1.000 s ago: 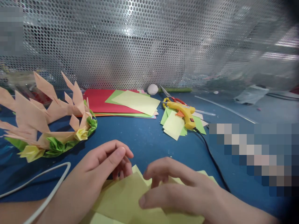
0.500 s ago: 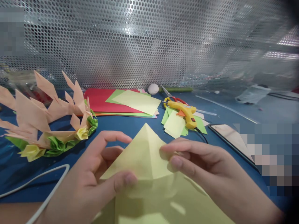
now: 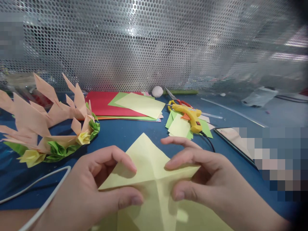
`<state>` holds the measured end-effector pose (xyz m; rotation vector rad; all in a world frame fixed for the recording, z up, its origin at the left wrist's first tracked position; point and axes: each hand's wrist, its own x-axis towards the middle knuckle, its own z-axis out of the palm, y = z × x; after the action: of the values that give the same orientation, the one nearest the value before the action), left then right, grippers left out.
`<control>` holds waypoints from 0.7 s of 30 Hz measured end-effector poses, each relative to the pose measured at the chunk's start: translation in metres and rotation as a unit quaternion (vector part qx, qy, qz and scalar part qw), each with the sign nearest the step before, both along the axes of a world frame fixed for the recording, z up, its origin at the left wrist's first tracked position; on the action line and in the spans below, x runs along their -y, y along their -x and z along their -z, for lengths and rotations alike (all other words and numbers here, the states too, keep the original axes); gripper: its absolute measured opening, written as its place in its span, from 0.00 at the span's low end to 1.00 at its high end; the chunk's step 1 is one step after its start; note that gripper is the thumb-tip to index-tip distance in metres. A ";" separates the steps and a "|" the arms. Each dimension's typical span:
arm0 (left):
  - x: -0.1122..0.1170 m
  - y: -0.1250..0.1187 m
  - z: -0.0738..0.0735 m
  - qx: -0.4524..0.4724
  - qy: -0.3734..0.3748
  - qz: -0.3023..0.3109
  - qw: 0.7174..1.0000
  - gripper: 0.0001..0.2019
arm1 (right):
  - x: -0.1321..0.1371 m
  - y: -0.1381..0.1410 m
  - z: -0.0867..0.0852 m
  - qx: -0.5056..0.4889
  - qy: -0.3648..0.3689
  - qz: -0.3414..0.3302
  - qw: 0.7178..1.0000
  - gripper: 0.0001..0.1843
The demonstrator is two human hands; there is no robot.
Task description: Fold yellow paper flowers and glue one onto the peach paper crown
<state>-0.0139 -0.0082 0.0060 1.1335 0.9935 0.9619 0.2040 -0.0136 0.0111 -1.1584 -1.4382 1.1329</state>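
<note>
Take the creased yellow sheet [image 3: 150, 171] as the dial's centre: it is front and centre over the blue table [image 3: 120, 131], one corner pointing almost to 12 o'clock, crossed fold lines meeting near its middle. At 9 o'clock the left hand [image 3: 89, 183] holds it, forefinger on the far face and thumb along the near part, the gap between them narrow. At 3 o'clock the right hand [image 3: 204, 176] holds the other side likewise, thumb and forefinger close, another finger lifted off beyond. More yellow paper [image 3: 204, 215] spreads below at 6 o'clock. At 10 o'clock stands a pink folded-paper ring [image 3: 33, 118], trimmed with green leaves and yellow flowers; a red sheet [image 3: 101, 104] lies on a stack at 11, and a white ball [image 3: 157, 91] sits at 12. Around 1 o'clock a yellow glue gun [image 3: 190, 114] rests on small paper pieces [image 3: 179, 126], with red-handled scissors [image 3: 170, 94] just behind it. A phone [image 3: 232, 138] lies between 2 and 3, partly hidden by pixelation, and a white cable [image 3: 45, 207] loops near 8, beside the left wrist.
</note>
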 end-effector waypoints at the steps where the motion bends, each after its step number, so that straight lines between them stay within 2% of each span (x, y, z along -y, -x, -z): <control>1: 0.000 0.000 0.000 0.000 0.004 -0.004 1.000 0.17 | 0.000 0.001 0.001 -0.003 0.009 -0.005 1.000 0.12; 6: -0.001 -0.002 -0.001 0.009 0.024 -0.015 1.000 0.15 | -0.002 0.005 0.004 -0.029 0.039 -0.024 0.999 0.10; 11: 0.001 -0.001 -0.001 -0.004 0.055 -0.020 0.998 0.13 | -0.002 0.007 0.004 -0.019 0.031 -0.034 0.999 0.07; 16: 0.000 -0.003 0.002 -0.004 0.071 0.001 0.997 0.11 | 0.003 0.006 0.007 0.037 -0.009 -0.037 0.999 0.05; 21: -0.002 -0.002 0.008 -0.013 -0.014 0.041 0.999 0.07 | 0.007 0.002 0.008 0.132 -0.117 -0.027 0.984 0.05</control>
<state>-0.0122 -0.0058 -0.0018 1.2032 0.9502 0.9002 0.2024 -0.0205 0.0033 -1.1367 -1.7633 0.8398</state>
